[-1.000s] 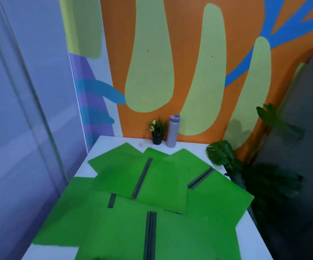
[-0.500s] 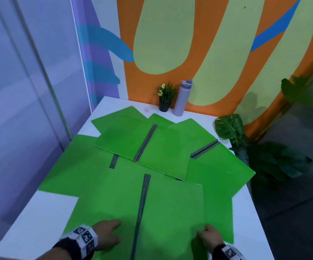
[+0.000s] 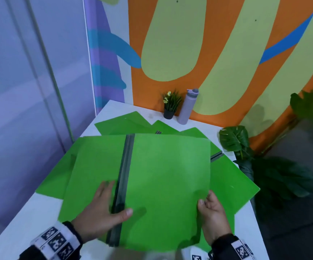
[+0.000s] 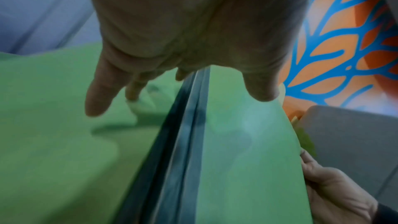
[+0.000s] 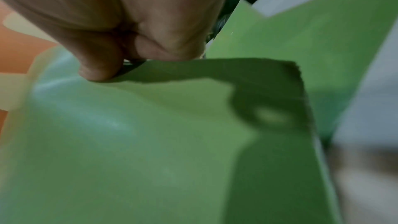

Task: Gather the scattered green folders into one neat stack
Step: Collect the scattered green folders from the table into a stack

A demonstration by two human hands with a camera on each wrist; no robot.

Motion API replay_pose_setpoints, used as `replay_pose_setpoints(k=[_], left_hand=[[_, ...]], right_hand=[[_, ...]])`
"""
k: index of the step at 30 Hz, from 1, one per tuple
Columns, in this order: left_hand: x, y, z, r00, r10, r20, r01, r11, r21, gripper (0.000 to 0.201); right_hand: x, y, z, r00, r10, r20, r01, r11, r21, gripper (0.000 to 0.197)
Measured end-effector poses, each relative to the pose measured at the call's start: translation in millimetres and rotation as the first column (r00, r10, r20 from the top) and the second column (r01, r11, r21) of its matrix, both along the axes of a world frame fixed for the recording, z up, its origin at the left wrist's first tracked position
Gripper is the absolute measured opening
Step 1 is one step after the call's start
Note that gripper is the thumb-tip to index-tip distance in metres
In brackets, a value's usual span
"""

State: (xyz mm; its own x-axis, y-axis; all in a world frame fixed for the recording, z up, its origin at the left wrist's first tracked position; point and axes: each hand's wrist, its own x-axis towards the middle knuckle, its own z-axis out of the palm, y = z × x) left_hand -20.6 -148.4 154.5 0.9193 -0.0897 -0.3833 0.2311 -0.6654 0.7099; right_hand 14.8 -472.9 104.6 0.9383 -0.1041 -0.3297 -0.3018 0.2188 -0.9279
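Even indoor light; wrist views blurred (motion), edges warped.

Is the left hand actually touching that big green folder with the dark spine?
Touching. In the head view the left hand lies across the top folder, thumb over its dark spine; the left wrist view shows the fingers spread on the cover.
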Motion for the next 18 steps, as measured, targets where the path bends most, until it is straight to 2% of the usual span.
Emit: replay_pose_setpoints(k=[3,4,5,7,8,9,10,11,12,14,15,16,18], left_hand=[[8,7,16,0.974,0.195,0.115,-0.179,0.974,-0.139,0.134],[9,10,22,0.96,0.243,0.141,-0.215,0.959,-0.184,0.125],[10,13,26,0.947,0.273,0.171,-0.236,0.95,-0.207,0.107],[11,16,30,0.915,0.31,0.257,-0.268,0.945,-0.187,0.053],[11,18,32,0.896,0.335,0.291,-0.296,0.94,-0.171,0.036],[12,21,33,0.877,0.369,0.308,-0.33,0.928,-0.17,0.029],[12,24,32,0.862,0.396,0.315,-0.36,0.918,-0.168,0.027],[12,27,31,0.853,0.41,0.323,-0.382,0.912,-0.15,0.026],[13,29,30,0.846,0.415,0.334,-0.397,0.91,-0.123,0.026],[13,33,29,0.827,0.432,0.36,-0.428,0.899,-0.097,0.023],[14,35,30,0.814,0.447,0.371,-0.446,0.89,-0.093,0.023],[15,38,29,0.797,0.469,0.381,-0.469,0.878,-0.098,0.023],[18,44,27,0.759,0.521,0.391,-0.519,0.846,-0.121,0.024]], right_hand=[[32,23,9,0.997,0.025,0.07,-0.033,0.993,0.115,0.077],[40,31,10,0.995,0.038,0.087,-0.05,0.989,0.14,0.079],[48,40,8,0.993,0.061,0.1,-0.075,0.988,0.137,0.079],[60,59,1,0.985,0.15,0.084,-0.157,0.984,0.086,0.071],[66,67,-5,0.977,0.206,0.058,-0.208,0.978,0.024,0.06],[72,74,-12,0.968,0.248,0.023,-0.246,0.965,-0.087,0.044],[77,79,-17,0.963,0.271,0.006,-0.263,0.94,-0.216,0.028],[84,80,-23,0.967,0.255,-0.012,-0.243,0.904,-0.351,0.02],[94,74,-36,0.977,0.209,-0.035,-0.2,0.852,-0.483,0.02],[112,57,-59,0.99,0.053,-0.132,-0.13,0.715,-0.687,0.033],[120,48,-70,0.981,-0.025,-0.191,-0.13,0.643,-0.755,0.041],[125,40,-79,0.959,-0.103,-0.263,-0.149,0.606,-0.781,0.047],[131,35,-89,0.902,-0.185,-0.39,-0.201,0.621,-0.758,0.052]])
